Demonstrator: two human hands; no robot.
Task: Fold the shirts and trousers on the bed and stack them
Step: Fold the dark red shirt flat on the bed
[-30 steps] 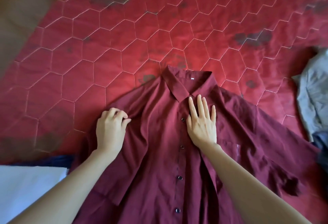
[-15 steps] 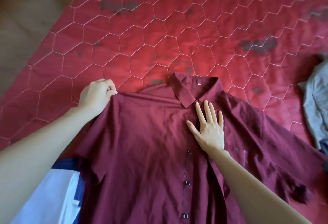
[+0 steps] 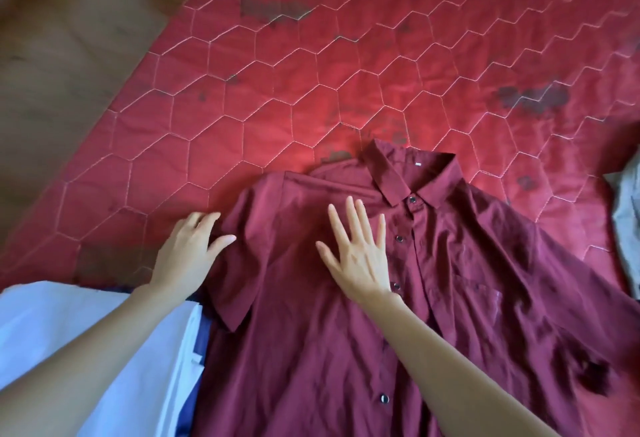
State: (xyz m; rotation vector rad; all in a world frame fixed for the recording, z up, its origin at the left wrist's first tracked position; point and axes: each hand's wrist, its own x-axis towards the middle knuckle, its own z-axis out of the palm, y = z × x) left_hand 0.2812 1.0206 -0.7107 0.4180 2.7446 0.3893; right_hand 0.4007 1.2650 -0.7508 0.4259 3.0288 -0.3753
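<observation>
A maroon short-sleeved button shirt [image 3: 450, 298] lies front up on the red quilted bed [image 3: 346, 83], collar toward the far side. My left hand [image 3: 188, 253] rests at the shirt's left sleeve near the shoulder, fingers apart, thumb on the cloth. My right hand [image 3: 356, 246] lies flat with spread fingers on the shirt's left chest, just left of the button row. The right sleeve is spread out toward the right and looks creased.
Folded white and dark blue clothes [image 3: 104, 350] lie at the lower left beside the shirt. A grey garment [image 3: 627, 215] shows at the right edge. The wooden floor [image 3: 62, 73] runs along the bed's left edge.
My left hand pulled the shirt's left shoulder outward, laid it flat, then let go and dropped to the sleeve. My right hand slid left from the button row onto the left chest.
</observation>
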